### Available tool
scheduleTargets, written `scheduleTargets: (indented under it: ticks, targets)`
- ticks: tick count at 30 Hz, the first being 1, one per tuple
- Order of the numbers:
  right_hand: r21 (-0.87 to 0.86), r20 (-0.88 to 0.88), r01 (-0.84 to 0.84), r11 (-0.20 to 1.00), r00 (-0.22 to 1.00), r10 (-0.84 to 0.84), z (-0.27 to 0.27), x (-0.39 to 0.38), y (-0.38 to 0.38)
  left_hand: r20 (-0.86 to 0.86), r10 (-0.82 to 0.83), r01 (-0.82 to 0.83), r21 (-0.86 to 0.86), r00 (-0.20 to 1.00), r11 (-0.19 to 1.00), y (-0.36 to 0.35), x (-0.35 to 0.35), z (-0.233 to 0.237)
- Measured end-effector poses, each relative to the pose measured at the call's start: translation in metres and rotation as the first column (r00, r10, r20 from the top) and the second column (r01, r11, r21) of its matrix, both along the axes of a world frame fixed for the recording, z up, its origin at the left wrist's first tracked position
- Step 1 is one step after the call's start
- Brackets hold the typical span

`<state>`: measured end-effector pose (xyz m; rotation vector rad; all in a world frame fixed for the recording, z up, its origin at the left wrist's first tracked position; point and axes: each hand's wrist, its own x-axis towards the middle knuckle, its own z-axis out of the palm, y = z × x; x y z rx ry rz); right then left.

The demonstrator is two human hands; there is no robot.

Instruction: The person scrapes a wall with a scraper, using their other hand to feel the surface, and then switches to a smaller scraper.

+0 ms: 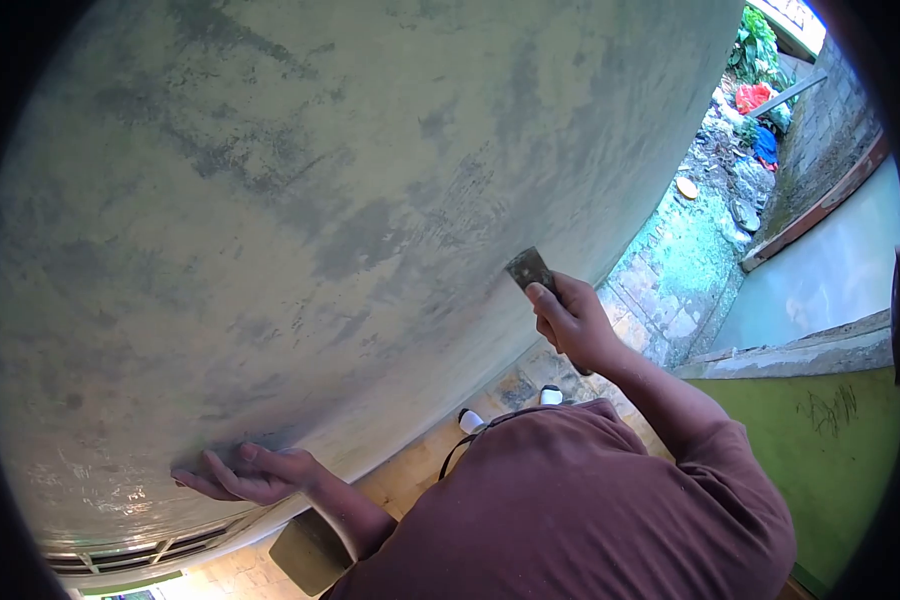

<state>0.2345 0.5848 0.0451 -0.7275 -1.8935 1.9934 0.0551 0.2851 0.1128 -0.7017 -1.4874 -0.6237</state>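
Note:
In my right hand I grip a scraper, its flat, stained blade pointing up and left beside the wall. The lower end of its handle shows below my fist. My left hand is at the lower left, fingers stretched out and spread close against the wall, with a dark shadow around them. The large wall has a pale coat with rough grey patches and fills the left and middle of the view.
A tiled walkway runs along the wall's foot, under my feet. An olive, box-like object stands below my left forearm. A low green wall is on the right. Rubble, red and blue scraps and plants lie at the far end.

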Motion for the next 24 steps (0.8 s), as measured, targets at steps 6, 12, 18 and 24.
scheduleTargets:
  ticks: [6,12,18,24]
  targets:
    - [-0.010,0.118,-0.011,1.000,0.993,0.012,-0.031,0.030,-0.005,-0.013,0.009,-0.010,-0.014,1.000,1.000,-0.002,0.001,0.001]
    - [0.077,-0.149,0.000,0.997,0.989,0.011,0.047,-0.013,-0.006,0.007,0.030,-0.030,-0.002,1.000,1.000,-0.001,0.003,0.000]
    - [0.167,0.011,-0.010,0.986,1.000,0.008,-0.018,0.017,-0.013,0.015,0.012,-0.012,0.006,1.000,1.000,-0.001,0.002,-0.001]
    - [0.132,-0.133,0.079,0.988,0.989,-0.062,0.011,-0.013,-0.004,-0.021,0.024,-0.024,-0.018,0.999,1.000,0.000,0.001,-0.001]
